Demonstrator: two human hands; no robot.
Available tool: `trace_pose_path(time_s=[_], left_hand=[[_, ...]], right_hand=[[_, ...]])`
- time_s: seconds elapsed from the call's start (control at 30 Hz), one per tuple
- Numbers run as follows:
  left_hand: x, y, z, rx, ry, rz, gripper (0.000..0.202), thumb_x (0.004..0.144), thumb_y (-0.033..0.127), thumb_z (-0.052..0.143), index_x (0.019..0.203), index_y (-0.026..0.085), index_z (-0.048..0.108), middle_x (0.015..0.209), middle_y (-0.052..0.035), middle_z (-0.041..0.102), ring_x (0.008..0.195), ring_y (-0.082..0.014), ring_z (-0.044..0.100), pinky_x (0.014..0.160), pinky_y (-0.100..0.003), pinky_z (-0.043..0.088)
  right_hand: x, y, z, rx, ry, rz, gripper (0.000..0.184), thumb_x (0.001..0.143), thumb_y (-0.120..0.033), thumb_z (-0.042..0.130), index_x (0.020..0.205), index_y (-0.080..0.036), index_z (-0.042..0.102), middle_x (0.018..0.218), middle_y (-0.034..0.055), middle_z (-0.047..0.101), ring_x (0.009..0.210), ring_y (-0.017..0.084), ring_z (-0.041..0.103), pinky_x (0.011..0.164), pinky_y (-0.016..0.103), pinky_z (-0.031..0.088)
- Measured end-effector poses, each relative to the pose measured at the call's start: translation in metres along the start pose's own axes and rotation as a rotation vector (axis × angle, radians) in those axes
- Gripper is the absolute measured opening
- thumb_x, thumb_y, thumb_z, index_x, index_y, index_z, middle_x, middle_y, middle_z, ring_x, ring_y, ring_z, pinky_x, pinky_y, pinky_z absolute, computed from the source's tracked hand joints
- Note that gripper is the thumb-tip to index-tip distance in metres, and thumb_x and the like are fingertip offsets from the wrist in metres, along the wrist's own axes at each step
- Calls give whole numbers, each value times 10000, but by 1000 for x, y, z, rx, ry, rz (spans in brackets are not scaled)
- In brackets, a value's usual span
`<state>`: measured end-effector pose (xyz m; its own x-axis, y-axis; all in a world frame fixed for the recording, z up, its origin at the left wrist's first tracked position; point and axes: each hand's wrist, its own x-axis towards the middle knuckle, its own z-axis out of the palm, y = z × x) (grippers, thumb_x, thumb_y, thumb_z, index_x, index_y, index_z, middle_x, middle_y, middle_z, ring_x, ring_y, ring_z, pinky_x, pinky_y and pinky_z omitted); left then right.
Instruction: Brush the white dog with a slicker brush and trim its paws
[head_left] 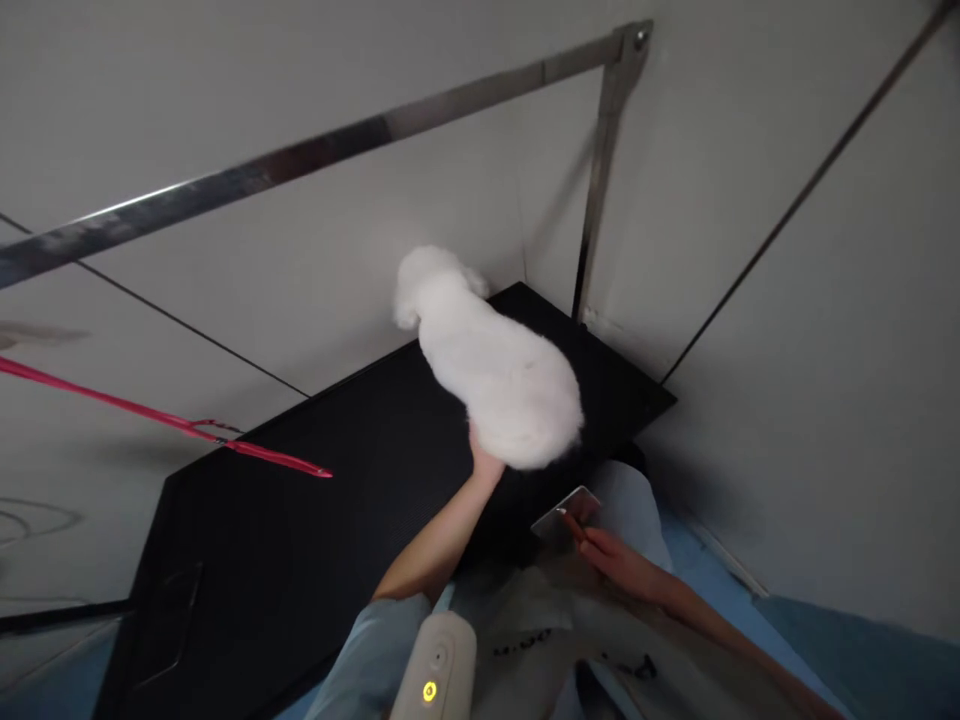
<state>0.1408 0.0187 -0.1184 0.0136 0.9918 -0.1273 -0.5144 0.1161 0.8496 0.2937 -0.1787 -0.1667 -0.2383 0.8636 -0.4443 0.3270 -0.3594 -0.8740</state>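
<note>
Dog (487, 360): on the right-hand part of the black table (315, 540); I looked down on it from above and behind, with its legs hidden, so I could not tell whether it stood or sat
Dog's long axis: slanted, the rump (529, 420) at the end nearest me, the head (431, 280) away from me at about 11 o'clock
Left hand (487, 460): on the rump's near left side, at about 7 o'clock from its middle; my fingers went out of sight there, so I could not tell whether they gripped or only lay against it
Right hand (619, 560): closed round the handle of the brush (568, 513)
Brush to dog: apart from it, just short of the rump, which lay at about 11 o'clock from the brush; that line ran close to the slant of the back
Nearer hand: the left, already touching; the right was near, at about 5 o'clock from the rump
Brush plate: flat and silvery, beyond my fingers; I could not make out any pins
Strap (277, 457): pink, well apart from the dog, at about 8 o'clock
</note>
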Motion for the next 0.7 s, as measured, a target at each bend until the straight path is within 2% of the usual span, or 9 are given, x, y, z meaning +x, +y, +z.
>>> trace_pose_path(time_s=[0.07,0.13,0.23,0.27,0.33,0.37,0.43,0.57,0.7], left_hand=[[1,-7,11,84,-90,54,402,650,-95,662,929,195,666,1147,-74,658,1211,-185,531,1058,-273,354],[3,-13,13,149,-300,-11,369,642,-92,655,886,185,677,1106,-82,662,1169,-199,557,1027,-298,383],[25,-4,-3,251,-600,-165,230,697,-29,626,786,178,667,947,-95,674,1037,-226,621,929,-342,459],[41,5,-11,278,-592,-189,182,729,5,612,748,182,652,885,-91,670,989,-229,635,887,-347,479],[82,29,-25,261,-257,-122,185,825,86,526,690,186,604,764,-64,634,897,-210,650,780,-313,498],[107,40,-30,213,-49,-71,205,867,113,469,714,177,588,786,-58,631,919,-199,647,774,-291,488],[156,57,-30,142,168,-9,182,918,160,422,867,168,596,952,-72,648,1050,-191,607,844,-273,462],[212,52,-15,213,213,-163,160,927,219,472,932,130,606,1048,-132,648,1134,-238,563,904,-302,441],[196,29,-18,193,124,-335,374,968,369,409,923,70,630,889,-148,670,946,-255,631,815,-328,480]], right_hand=[[0,-7,-14,25,61,-62,268,887,-473,339,782,-266,472,695,43,554,676,240,558,665,400,473],[6,-22,-24,-5,139,-154,280,903,-471,319,801,-282,498,746,61,595,733,259,581,721,430,484],[20,-54,-31,-89,231,-269,301,918,-459,304,824,-283,530,828,76,626,798,263,596,776,443,494],[27,-67,-30,-106,265,-298,300,920,-452,301,859,-279,539,867,79,634,829,261,603,799,443,499],[44,-92,-26,-128,362,-349,273,914,-432,316,921,-275,539,922,75,641,892,260,613,853,444,501],[55,-104,-23,-140,418,-371,249,904,-423,332,923,-278,533,920,70,642,903,262,616,865,444,502],[80,-122,-18,-159,492,-388,194,878,-400,359,877,-289,517,843,53,638,836,263,626,814,431,523],[121,-125,-31,-167,581,-412,154,856,-354,367,840,-287,505,758,43,637,730,260,624,710,412,534],[131,-114,-78,-174,827,-441,152,828,-335,385,813,-248,509,756,79,624,741,256,599,720,412,501]])
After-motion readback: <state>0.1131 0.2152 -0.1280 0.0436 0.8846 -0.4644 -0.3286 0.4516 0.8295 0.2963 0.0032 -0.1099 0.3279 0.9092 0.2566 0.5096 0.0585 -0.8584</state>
